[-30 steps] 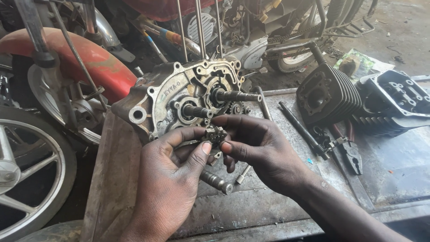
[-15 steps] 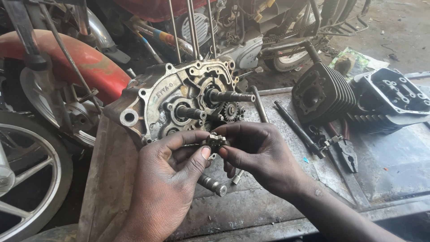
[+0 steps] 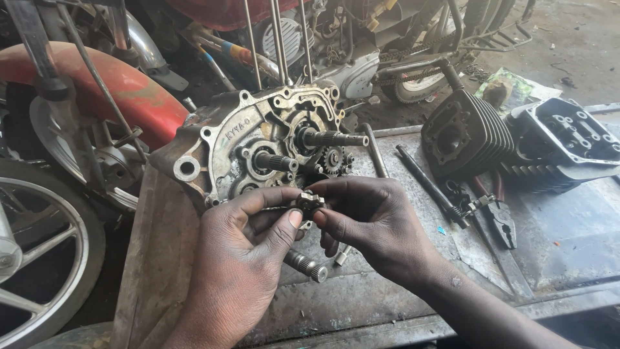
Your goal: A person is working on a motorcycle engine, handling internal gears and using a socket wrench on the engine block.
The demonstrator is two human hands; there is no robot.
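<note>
Single view only, worn on the person's head. It looks steeply down and forward, close over the metal tabletop [image 3: 568, 245], with the engine case [image 3: 258, 148] mid-frame and parked motorcycles beyond the far edge. No second view shares the scene.

Daylight, pretty bright, soft, no harsh sun. Concrete floor [image 3: 581, 39] top right washed out a bit. Metal surface [image 3: 568, 239] gives dull sheen, mild glare on engine crankcase [image 3: 252, 139]. Deep shadow under red fender [image 3: 129, 97], detail lost there. Hands sharp enough, slight softness overall. Wide lens, spoked wheel [image 3: 39, 258] bends at left edge.
</note>
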